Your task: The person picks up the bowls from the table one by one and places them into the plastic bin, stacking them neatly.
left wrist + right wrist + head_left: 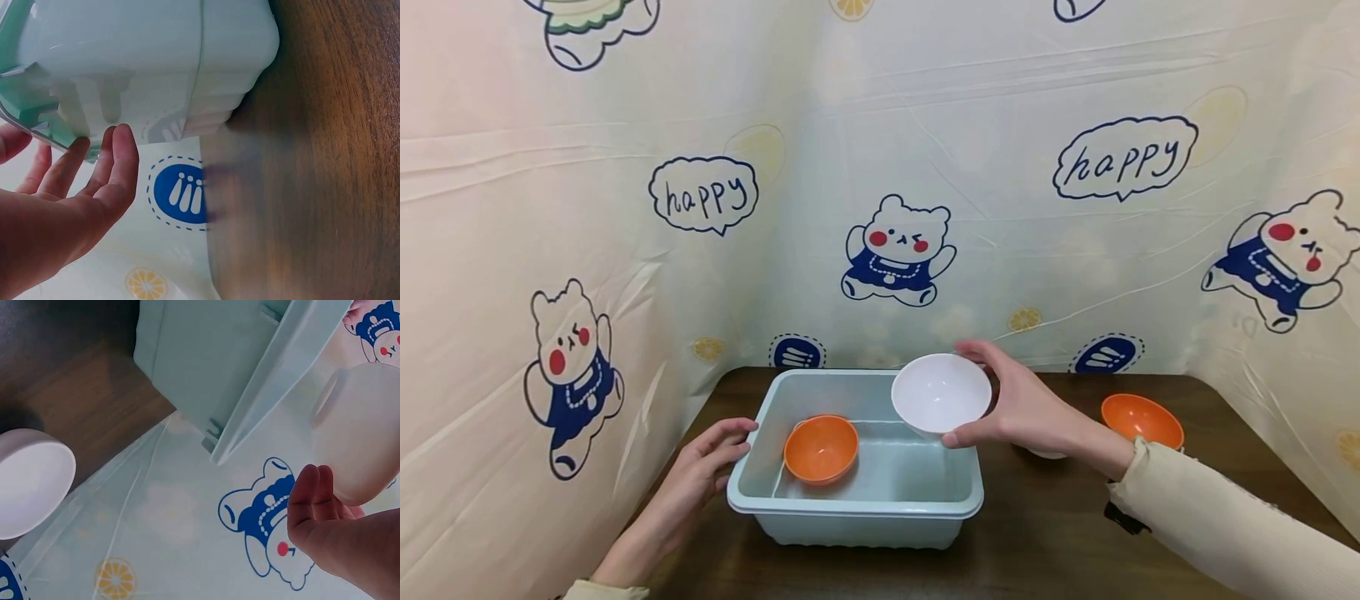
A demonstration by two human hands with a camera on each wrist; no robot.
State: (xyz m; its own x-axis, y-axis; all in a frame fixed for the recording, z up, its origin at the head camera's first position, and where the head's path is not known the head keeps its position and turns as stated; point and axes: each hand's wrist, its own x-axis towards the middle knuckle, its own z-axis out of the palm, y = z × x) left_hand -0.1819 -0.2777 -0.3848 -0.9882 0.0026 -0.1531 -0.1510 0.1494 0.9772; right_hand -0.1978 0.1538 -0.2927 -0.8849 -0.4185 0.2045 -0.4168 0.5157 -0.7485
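Note:
My right hand [1011, 400] grips a white bowl [942, 393] by its rim and side, tilted above the right part of a pale blue-green plastic basin [850, 506]. In the right wrist view the same white bowl [362, 431] hangs past the basin's rim, pinched from below. Inside the basin, on the left, sits an orange bowl [822, 450]; whether something lies under it I cannot tell. At the basin's left wall, my left hand [707, 467] touches the rim with loosely bent fingers. The left wrist view has its fingertips [125, 139] against the basin's outer side.
A second orange bowl [1142, 419] stands on the dark wooden table [1060, 533] at the right, partly behind my right forearm. Another white bowl [31, 484] rests on the table, mostly hidden in the head view. A printed cloth [1000, 250] encloses the table's back and sides.

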